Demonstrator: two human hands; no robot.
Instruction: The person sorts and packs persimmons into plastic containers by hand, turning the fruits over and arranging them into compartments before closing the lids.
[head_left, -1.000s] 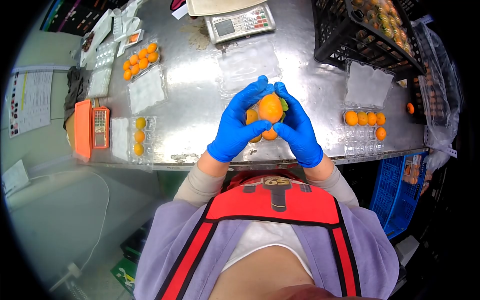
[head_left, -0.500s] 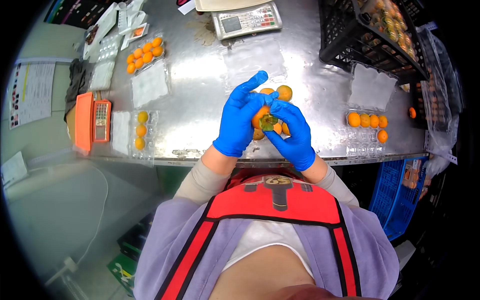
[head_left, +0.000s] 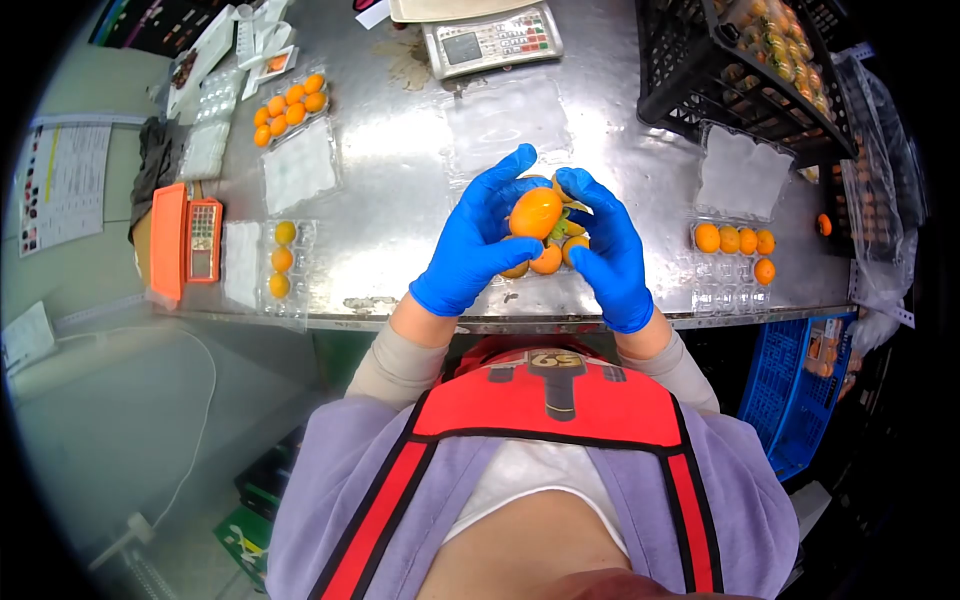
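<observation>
Both of my hands wear blue gloves. My left hand [head_left: 475, 240] grips an orange persimmon [head_left: 536, 212], thumb below it and fingers behind. The fruit lies tilted, its smooth orange side toward me. A green leafy cap [head_left: 561, 224] shows to its right; I cannot tell whether it belongs to this fruit. Beside it, my right hand [head_left: 608, 245] is curved with thumb and fingers apart, around the right side of the fruit group. Under and between the hands sit several more persimmons [head_left: 545, 259], partly hidden by the gloves.
Clear trays with persimmons stand at left [head_left: 282, 262], upper left [head_left: 291, 108] and right [head_left: 737, 240]. A scale [head_left: 495, 40] stands at the back, an orange-cased scale [head_left: 190, 242] at left. A black crate [head_left: 745, 75] of packed fruit occupies the upper right. The metal table's front edge [head_left: 480, 324] is close.
The persimmon has been turned: its green cap faced me, now its smooth side does. My right hand has opened and moved slightly right, away from it.
</observation>
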